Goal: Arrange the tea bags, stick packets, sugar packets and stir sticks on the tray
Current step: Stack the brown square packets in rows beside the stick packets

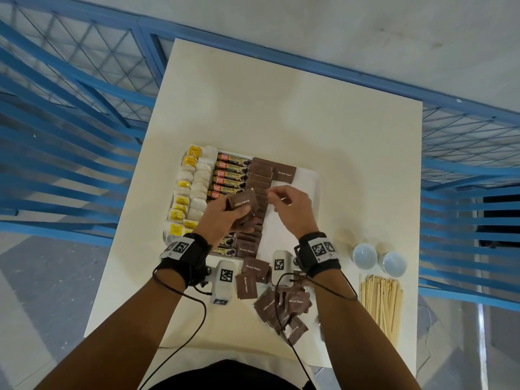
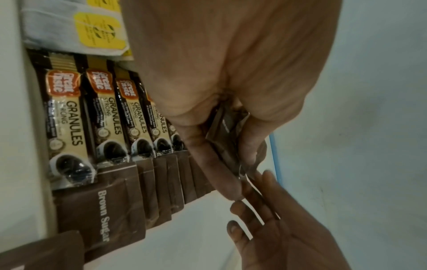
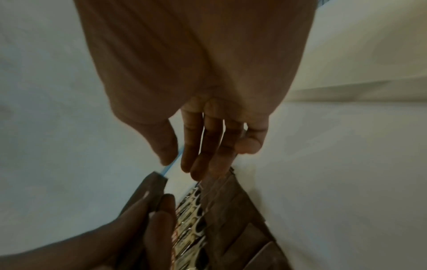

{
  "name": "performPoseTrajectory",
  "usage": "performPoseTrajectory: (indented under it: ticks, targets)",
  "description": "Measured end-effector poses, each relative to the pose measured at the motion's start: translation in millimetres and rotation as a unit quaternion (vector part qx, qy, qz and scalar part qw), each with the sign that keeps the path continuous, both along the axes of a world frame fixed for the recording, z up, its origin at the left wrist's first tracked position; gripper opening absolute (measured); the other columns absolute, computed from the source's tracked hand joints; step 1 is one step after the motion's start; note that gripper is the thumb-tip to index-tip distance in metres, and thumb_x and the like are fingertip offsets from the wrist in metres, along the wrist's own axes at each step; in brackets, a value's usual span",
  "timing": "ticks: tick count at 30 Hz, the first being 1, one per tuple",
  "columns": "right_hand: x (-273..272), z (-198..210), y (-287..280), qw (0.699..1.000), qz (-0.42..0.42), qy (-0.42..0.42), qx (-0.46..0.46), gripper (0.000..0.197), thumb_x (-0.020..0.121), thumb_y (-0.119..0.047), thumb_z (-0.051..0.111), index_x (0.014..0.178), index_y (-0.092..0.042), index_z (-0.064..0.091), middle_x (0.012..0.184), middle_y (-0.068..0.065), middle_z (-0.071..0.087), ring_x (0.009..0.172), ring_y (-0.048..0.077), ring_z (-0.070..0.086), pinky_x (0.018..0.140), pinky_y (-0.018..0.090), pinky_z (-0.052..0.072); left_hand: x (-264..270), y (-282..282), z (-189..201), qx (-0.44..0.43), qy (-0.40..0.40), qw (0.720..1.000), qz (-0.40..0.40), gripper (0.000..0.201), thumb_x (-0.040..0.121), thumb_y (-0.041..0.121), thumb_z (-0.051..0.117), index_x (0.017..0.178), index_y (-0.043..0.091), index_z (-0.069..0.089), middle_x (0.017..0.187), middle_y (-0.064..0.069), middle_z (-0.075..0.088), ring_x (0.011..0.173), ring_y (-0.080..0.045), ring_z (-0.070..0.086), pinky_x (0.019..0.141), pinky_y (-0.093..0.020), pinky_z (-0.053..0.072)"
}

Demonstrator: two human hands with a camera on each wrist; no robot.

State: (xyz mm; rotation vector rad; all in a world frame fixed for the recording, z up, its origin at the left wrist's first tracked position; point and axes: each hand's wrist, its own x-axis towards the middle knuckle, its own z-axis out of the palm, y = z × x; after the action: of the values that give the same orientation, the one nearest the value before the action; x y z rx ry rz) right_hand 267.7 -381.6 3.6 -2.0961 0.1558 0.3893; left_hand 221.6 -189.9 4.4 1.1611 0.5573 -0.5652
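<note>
A white tray [image 1: 308, 178] holds columns of tea bags [image 1: 194, 187], coffee stick packets [image 1: 230, 175] and overlapping brown sugar packets [image 1: 260, 175]. My left hand [image 1: 237, 213] grips a small stack of brown sugar packets [image 1: 243, 202] above the sugar column; the left wrist view shows the stack [image 2: 225, 131] pinched between thumb and fingers. My right hand [image 1: 277, 199] hovers just right of that stack with fingers loosely extended and nothing in them [image 3: 196, 157]. Its fingertips [image 2: 265, 201] lie close to the stack's edge. Stir sticks [image 1: 381, 302] lie on the table at the right.
Loose brown sugar packets [image 1: 281, 302] are heaped on the table near my wrists. One sugar packet [image 1: 284, 173] lies alone at the tray's far side. Two small white cups [image 1: 364, 254] stand right of the tray. Blue railings surround the table.
</note>
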Motion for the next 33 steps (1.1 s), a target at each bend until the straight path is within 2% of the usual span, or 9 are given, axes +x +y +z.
performPoseTrajectory:
  ticks: [3, 8, 12, 16, 19, 23, 28, 30, 33]
  targets:
    - [-5.1, 8.3, 9.9, 0.999, 0.046, -0.002, 0.026, 0.009, 0.093, -0.033, 0.069, 0.097, -0.026, 0.074, 0.089, -0.014, 0.072, 0.079, 0.004, 0.066, 0.078, 0.027, 0.057, 0.2, -1.6, 2.6, 0.031, -0.012, 0.999, -0.015, 0.033, 0.094, 0.010, 0.071, 0.126, 0.007, 0.064, 0.109, -0.016, 0.075, 0.090, -0.030, 0.076, 0.067, -0.037, 0.063]
    - [-4.9, 8.2, 12.1, 0.999, 0.030, -0.020, 0.018, 0.012, 0.088, -0.031, 0.075, 0.090, -0.020, 0.076, 0.077, -0.012, 0.070, 0.070, 0.006, 0.065, 0.075, 0.032, 0.058, -3.1, -3.7, 5.3, 0.061, -0.024, 0.998, -0.024, 0.032, 0.091, 0.019, 0.076, 0.120, 0.010, 0.068, 0.103, -0.013, 0.076, 0.085, -0.027, 0.076, 0.066, -0.040, 0.064]
    - [-7.0, 13.1, 10.5, 0.998, -0.001, 0.004, 0.059, 0.007, 0.088, -0.023, 0.076, 0.093, -0.018, 0.073, 0.080, -0.003, 0.074, 0.069, 0.011, 0.070, 0.065, 0.023, 0.053, -4.3, -2.2, 8.2, 0.071, -0.016, 0.996, 0.044, 0.026, 0.092, 0.018, 0.075, 0.115, 0.010, 0.068, 0.097, -0.009, 0.077, 0.078, -0.024, 0.076, 0.060, -0.037, 0.064]
    - [-10.2, 17.9, 9.9, 0.995, 0.071, 0.052, 0.043, 0.008, 0.087, -0.025, 0.076, 0.092, -0.023, 0.071, 0.082, -0.005, 0.075, 0.076, 0.012, 0.071, 0.068, 0.021, 0.052, -3.5, 1.9, 7.2, 0.117, -0.036, 0.988, 0.091, 0.023, 0.091, 0.020, 0.076, 0.112, 0.015, 0.069, 0.094, -0.007, 0.079, 0.078, -0.026, 0.077, 0.057, -0.033, 0.061]
    - [-7.7, 20.3, 11.2, 0.994, 0.100, 0.040, 0.012, 0.012, 0.090, -0.035, 0.073, 0.098, -0.026, 0.071, 0.090, -0.015, 0.070, 0.085, 0.002, 0.066, 0.077, 0.018, 0.051, -3.5, 4.9, 6.5, 0.132, -0.048, 0.989, 0.053, 0.026, 0.089, 0.022, 0.078, 0.113, 0.014, 0.070, 0.094, -0.011, 0.078, 0.076, -0.026, 0.076, 0.056, -0.032, 0.059]
    - [-1.0, 23.2, 12.1, 0.994, 0.110, 0.006, 0.001, 0.008, 0.092, -0.027, 0.071, 0.100, -0.027, 0.075, 0.087, -0.020, 0.068, 0.083, -0.005, 0.062, 0.074, 0.008, 0.047, -4.5, 3.7, 4.9, 0.154, -0.065, 0.986, -0.007, 0.027, 0.086, 0.023, 0.082, 0.110, 0.016, 0.071, 0.097, -0.013, 0.076, 0.081, -0.031, 0.076, 0.067, -0.043, 0.062]
    - [4.1, 24.2, 12.8, 0.997, 0.017, 0.024, 0.076, 0.007, 0.091, -0.020, 0.072, 0.092, -0.026, 0.073, 0.087, -0.005, 0.075, 0.078, 0.008, 0.070, 0.076, 0.026, 0.059, -8.8, -3.6, 8.2, 0.126, -0.053, 0.990, -0.026, 0.031, 0.085, 0.025, 0.082, 0.112, 0.016, 0.070, 0.098, -0.009, 0.078, 0.084, -0.028, 0.077, 0.059, -0.033, 0.059]
    - [2.7, 25.3, 12.0, 0.995, -0.014, 0.030, 0.096, 0.007, 0.090, -0.018, 0.073, 0.089, -0.025, 0.073, 0.087, -0.002, 0.076, 0.078, 0.011, 0.071, 0.072, 0.023, 0.056, -9.4, -5.2, 9.0, 0.125, -0.057, 0.990, -0.012, 0.025, 0.088, 0.025, 0.080, 0.110, 0.016, 0.070, 0.095, -0.010, 0.078, 0.083, -0.029, 0.077, 0.058, -0.033, 0.059]
    - [-1.0, 28.9, 8.5, 0.989, -0.059, 0.047, 0.130, 0.001, 0.090, -0.013, 0.072, 0.091, -0.013, 0.073, 0.086, 0.005, 0.076, 0.071, 0.008, 0.070, 0.060, 0.013, 0.049, -9.0, -5.3, 9.8, 0.119, -0.047, 0.991, 0.032, 0.020, 0.091, 0.022, 0.076, 0.109, 0.016, 0.071, 0.093, -0.011, 0.078, 0.079, -0.030, 0.077, 0.059, -0.034, 0.060]
